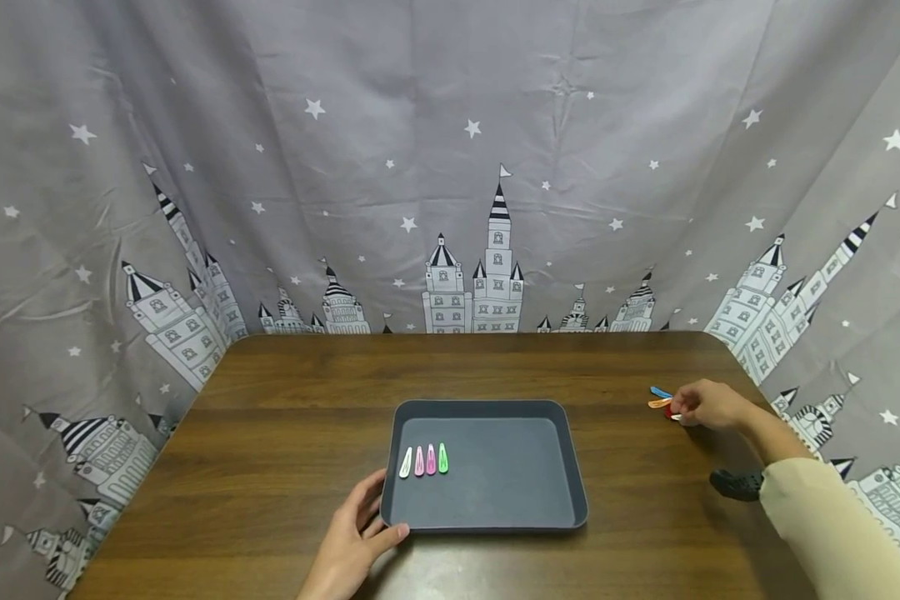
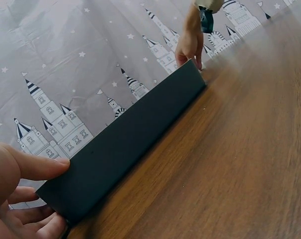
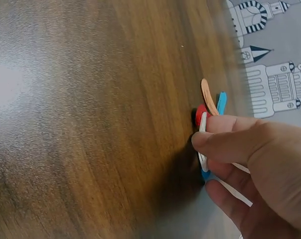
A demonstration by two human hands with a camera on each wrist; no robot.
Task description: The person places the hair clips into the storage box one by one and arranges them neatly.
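My left hand [image 1: 351, 533] grips the near left corner of a dark grey tray [image 1: 513, 471], thumb on the front wall and fingers at the left side. Inside the tray's left part, a white hair clip [image 1: 406, 462], a light pink clip [image 1: 419, 461], a magenta clip [image 1: 431, 459] and a green clip [image 1: 443, 458] lie in a row. At the table's right side my right hand [image 1: 711, 404] pinches a white hair clip [image 3: 203, 144] between thumb and fingers. Beside it are an orange clip [image 3: 207, 94], a blue clip [image 3: 222, 103] and a partly hidden red clip [image 3: 199, 114].
The brown wooden table [image 1: 300, 417] carries the tray at its centre front. Behind and around it hangs a grey curtain [image 1: 390, 167] printed with castles and stars. A black strap-like device [image 1: 735, 485] shows by the right wrist.
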